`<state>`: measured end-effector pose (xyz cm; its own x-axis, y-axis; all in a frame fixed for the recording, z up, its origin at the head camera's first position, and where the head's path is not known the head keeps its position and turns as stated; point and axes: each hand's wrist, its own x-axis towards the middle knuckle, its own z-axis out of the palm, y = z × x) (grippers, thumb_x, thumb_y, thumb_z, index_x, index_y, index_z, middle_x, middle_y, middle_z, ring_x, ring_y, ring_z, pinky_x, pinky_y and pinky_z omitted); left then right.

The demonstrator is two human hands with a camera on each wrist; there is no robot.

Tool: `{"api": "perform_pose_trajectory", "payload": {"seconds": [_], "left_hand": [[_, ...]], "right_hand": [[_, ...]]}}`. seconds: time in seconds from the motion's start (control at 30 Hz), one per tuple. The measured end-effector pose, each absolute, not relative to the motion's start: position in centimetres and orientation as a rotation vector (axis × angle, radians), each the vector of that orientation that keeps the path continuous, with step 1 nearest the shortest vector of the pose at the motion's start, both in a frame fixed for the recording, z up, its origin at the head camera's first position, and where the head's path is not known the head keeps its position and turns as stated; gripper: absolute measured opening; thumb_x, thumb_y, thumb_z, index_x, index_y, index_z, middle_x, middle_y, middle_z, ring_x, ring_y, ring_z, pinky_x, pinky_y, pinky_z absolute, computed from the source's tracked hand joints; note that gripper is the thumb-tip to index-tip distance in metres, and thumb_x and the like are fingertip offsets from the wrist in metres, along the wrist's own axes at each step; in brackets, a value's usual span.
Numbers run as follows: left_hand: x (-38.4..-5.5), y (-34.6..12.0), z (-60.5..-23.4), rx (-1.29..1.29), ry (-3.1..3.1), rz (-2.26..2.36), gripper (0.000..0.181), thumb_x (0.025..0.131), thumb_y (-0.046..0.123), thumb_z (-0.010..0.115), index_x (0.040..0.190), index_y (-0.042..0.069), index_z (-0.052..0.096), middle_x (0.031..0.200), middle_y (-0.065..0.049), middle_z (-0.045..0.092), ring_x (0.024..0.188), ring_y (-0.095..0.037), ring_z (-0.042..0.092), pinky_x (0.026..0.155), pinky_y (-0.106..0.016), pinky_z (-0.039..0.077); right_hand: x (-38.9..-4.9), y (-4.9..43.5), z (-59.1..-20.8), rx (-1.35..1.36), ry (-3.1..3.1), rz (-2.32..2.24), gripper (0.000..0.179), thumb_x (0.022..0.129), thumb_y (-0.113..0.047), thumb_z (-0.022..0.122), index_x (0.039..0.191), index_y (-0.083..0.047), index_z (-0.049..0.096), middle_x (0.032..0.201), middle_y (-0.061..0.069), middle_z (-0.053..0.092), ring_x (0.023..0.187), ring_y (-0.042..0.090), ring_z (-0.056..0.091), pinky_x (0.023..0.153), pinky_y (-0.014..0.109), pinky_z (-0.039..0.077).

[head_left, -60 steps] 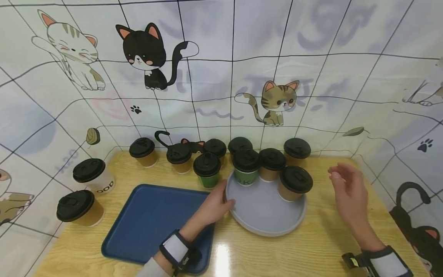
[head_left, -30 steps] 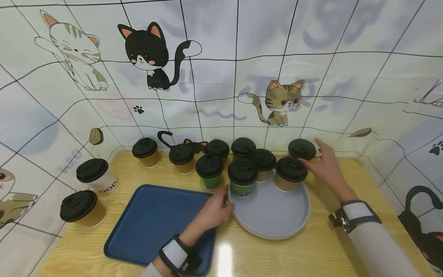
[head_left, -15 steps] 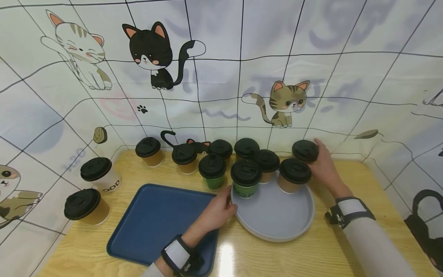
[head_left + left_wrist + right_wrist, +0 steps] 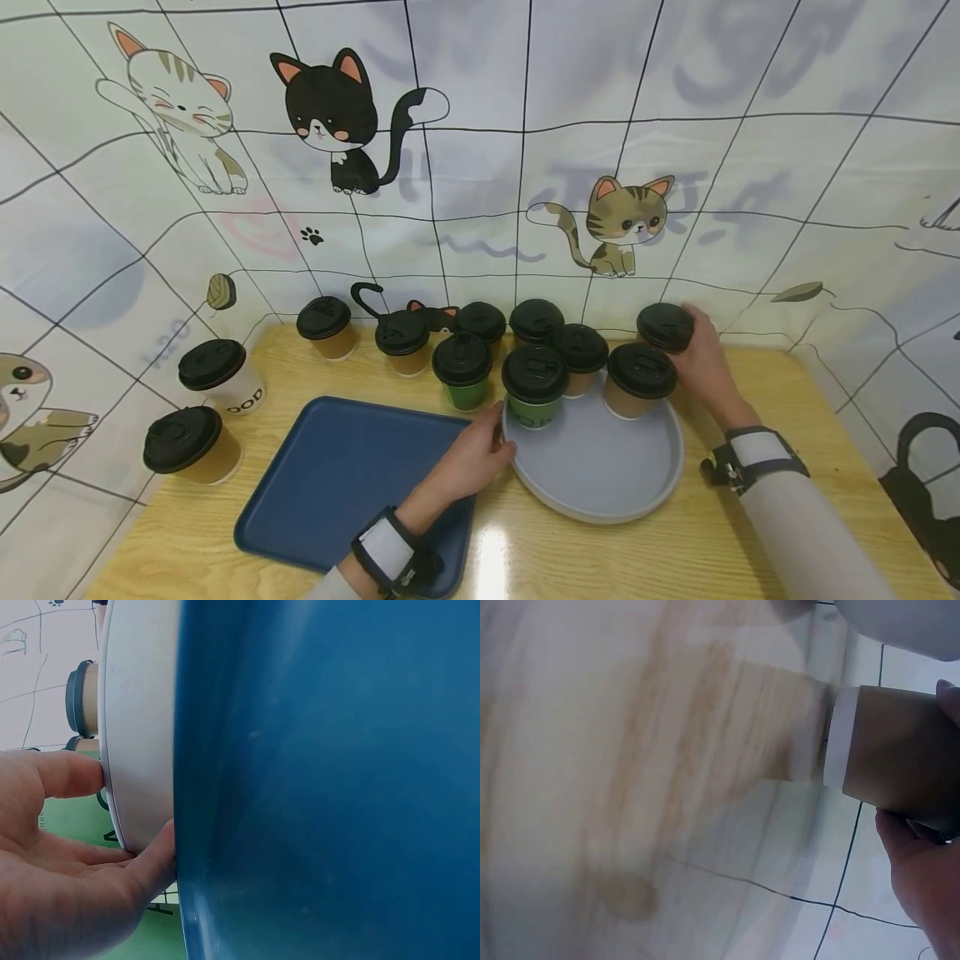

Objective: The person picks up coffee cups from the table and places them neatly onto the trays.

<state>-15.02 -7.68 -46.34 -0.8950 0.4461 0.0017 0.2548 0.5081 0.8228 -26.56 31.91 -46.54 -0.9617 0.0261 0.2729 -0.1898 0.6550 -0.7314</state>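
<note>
My left hand [image 4: 468, 458] holds the left rim of a round grey tray [image 4: 600, 471]; in the left wrist view the thumb [image 4: 71, 774] is against one side of the rim and fingers are on the other. At the back right, my right hand [image 4: 705, 362] grips a brown paper cup [image 4: 900, 754] by its side, its black lid [image 4: 664, 326] showing in the head view. Whether the cup's base touches the table is hard to tell. On the tray stand a green lidded cup [image 4: 532, 408] and a brown lidded cup [image 4: 630, 400], with another brown cup [image 4: 580, 379] behind.
A blue rectangular tray [image 4: 352, 475] lies left of the grey one, partly under my left forearm. Several lidded cups line the back, including a green cup [image 4: 465, 392]. A white cup [image 4: 240, 392] and a brown cup [image 4: 213, 458] stand far left. Cat-print cloth [image 4: 480, 167] encloses the table.
My right hand has come in from the right and taken hold of the back-right cup. The grey tray has turned: its green cup came nearer, its right brown cup moved back.
</note>
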Motion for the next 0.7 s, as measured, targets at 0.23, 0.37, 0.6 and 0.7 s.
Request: {"api": "perform_pose_trajectory", "payload": {"seconds": [0.23, 0.37, 0.6, 0.7], "left_hand": [[-14.9, -7.6, -46.3, 0.584, 2.54, 1.337, 0.064, 0.102, 0.009, 0.057, 0.157, -0.01, 0.031, 0.136, -0.02, 0.057, 0.101, -0.023, 0.058, 0.082, -0.036, 0.049], [-15.0, -7.5, -46.4, 0.589, 2.557, 1.329, 0.062, 0.101, 0.009, 0.057, 0.156, -0.008, 0.033, 0.121, -0.016, 0.059, 0.089, -0.018, 0.054, 0.074, -0.033, 0.046], [-15.0, -7.6, -46.6, 0.587, 2.555, 1.325, 0.063, 0.102, 0.009, 0.057, 0.156, -0.009, 0.032, 0.133, -0.02, 0.058, 0.101, -0.023, 0.057, 0.083, -0.038, 0.049], [-15.0, -7.6, -46.6, 0.578, 2.544, 1.332, 0.064, 0.102, 0.01, 0.056, 0.157, -0.011, 0.03, 0.14, -0.022, 0.056, 0.107, -0.025, 0.057, 0.088, -0.042, 0.049]], "right_hand": [[-25.5, 32.4, -45.8, 0.132, -2.491, 1.231, 0.097, 0.082, -0.023, 0.089, 0.153, 0.009, 0.03, 0.147, 0.035, 0.042, 0.136, 0.052, 0.041, 0.115, 0.066, 0.028], [-24.0, 32.7, -45.0, 0.11, -2.473, 1.233, 0.098, 0.082, -0.023, 0.09, 0.154, 0.006, 0.03, 0.146, 0.033, 0.043, 0.133, 0.05, 0.043, 0.113, 0.066, 0.031], [-21.4, 33.1, -43.9, 0.008, -2.52, 1.216, 0.108, 0.085, -0.03, 0.087, 0.162, -0.001, 0.017, 0.155, 0.035, 0.033, 0.14, 0.055, 0.036, 0.114, 0.07, 0.026], [-20.4, 33.3, -43.6, -0.025, -2.521, 1.201, 0.107, 0.086, -0.029, 0.086, 0.162, -0.003, 0.017, 0.157, 0.035, 0.032, 0.14, 0.057, 0.035, 0.112, 0.072, 0.027]]}}
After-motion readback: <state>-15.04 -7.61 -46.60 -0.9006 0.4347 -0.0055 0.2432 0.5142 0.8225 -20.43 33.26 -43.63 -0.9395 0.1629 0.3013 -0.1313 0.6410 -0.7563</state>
